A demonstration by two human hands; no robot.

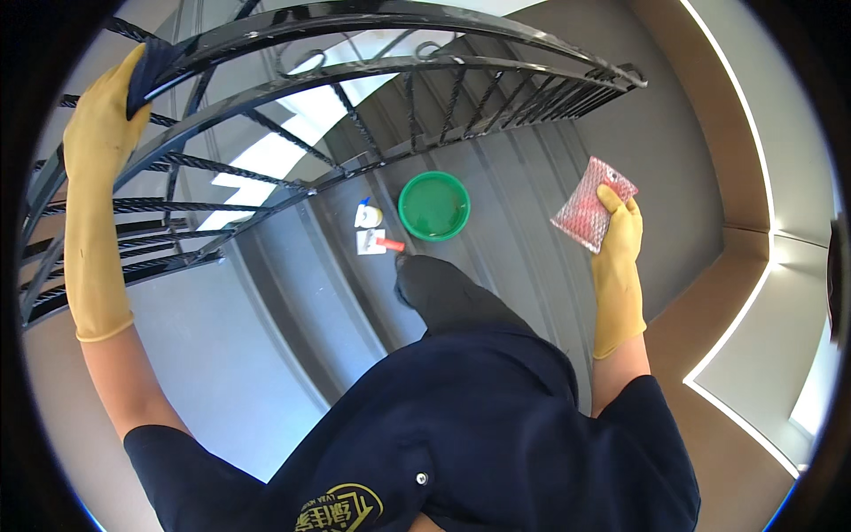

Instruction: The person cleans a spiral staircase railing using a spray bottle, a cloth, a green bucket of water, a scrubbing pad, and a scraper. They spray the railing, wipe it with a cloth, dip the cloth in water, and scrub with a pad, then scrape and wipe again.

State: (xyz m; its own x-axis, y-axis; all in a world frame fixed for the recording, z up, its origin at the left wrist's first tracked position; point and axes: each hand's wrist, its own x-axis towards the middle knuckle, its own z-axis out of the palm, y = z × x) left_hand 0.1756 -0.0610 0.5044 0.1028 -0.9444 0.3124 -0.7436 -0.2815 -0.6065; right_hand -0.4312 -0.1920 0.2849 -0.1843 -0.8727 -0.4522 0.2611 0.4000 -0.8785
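Note:
My left hand (pixel 106 123), in a long yellow rubber glove, presses a dark blue cloth (pixel 151 72) around the black metal handrail (pixel 279 28) at the upper left. Part of the cloth is hidden behind the fingers. Over on the right, my right hand (pixel 621 226), gloved the same way, grips a pink and white mesh-covered scrubbing sponge (pixel 590 206) by its lower right side, thumb on top. That sponge is held out in the air, apart from the railing.
A green basin (pixel 434 206) with some liquid stands on a grey stair tread (pixel 492 233). Beside it are a white spray bottle (pixel 367 215) with a blue top, a white packet (pixel 369 242) and a red-handled tool (pixel 390 245). Twisted balusters (pixel 359 123) line the stairs; a brown wall panel (pixel 705 159) borders the right.

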